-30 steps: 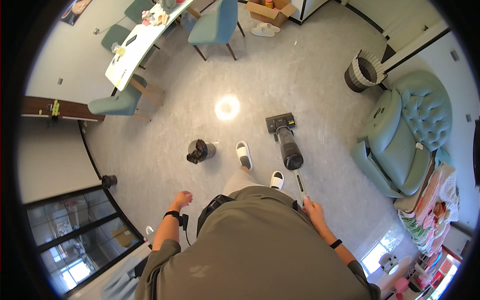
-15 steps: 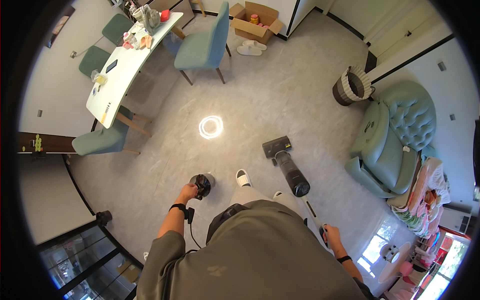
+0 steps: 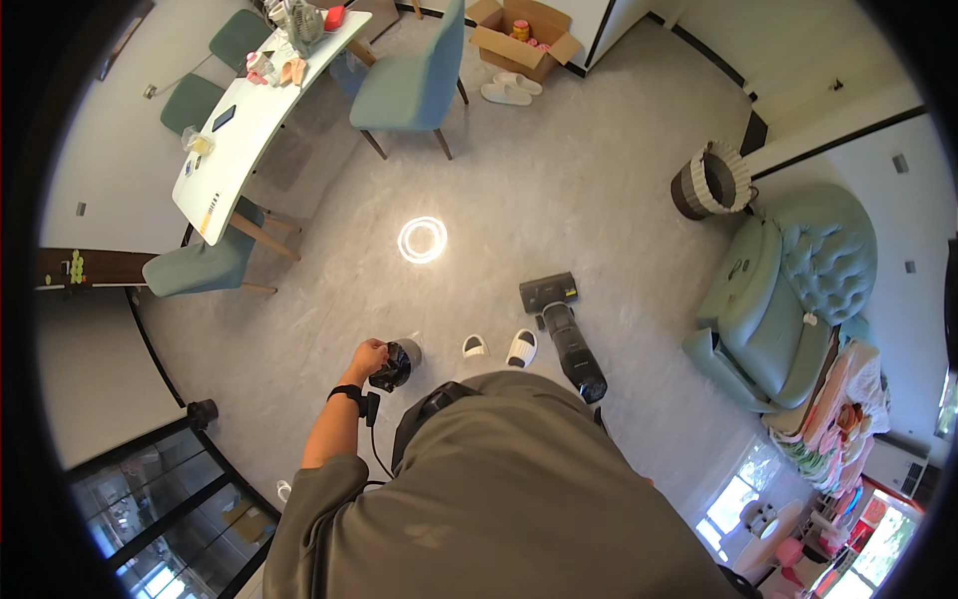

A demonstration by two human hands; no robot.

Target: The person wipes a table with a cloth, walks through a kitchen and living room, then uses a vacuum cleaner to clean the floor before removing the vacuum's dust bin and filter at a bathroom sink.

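Observation:
At the lower left, my left hand (image 3: 369, 356) is closed on the rim of a small trash bin (image 3: 413, 351) with a black bag (image 3: 390, 373) in it. The bin hangs beside my left leg. To the right of my feet stands a dark upright floor cleaner (image 3: 575, 353), its wide head (image 3: 548, 293) flat on the floor. My torso covers its handle. My right hand is hidden behind my body, so its grip does not show.
A white table (image 3: 238, 150) with chairs stands at the far left. An open cardboard box (image 3: 519, 62) and white slippers (image 3: 511, 90) lie at the back. On the right are a wicker basket (image 3: 694, 190) and a green armchair (image 3: 763, 290) beside piled cloth (image 3: 848, 409).
My feet have come side by side as I stepped forward. The cleaner's handle and my right hand have gone out of sight behind my torso. My left hand still holds the bin.

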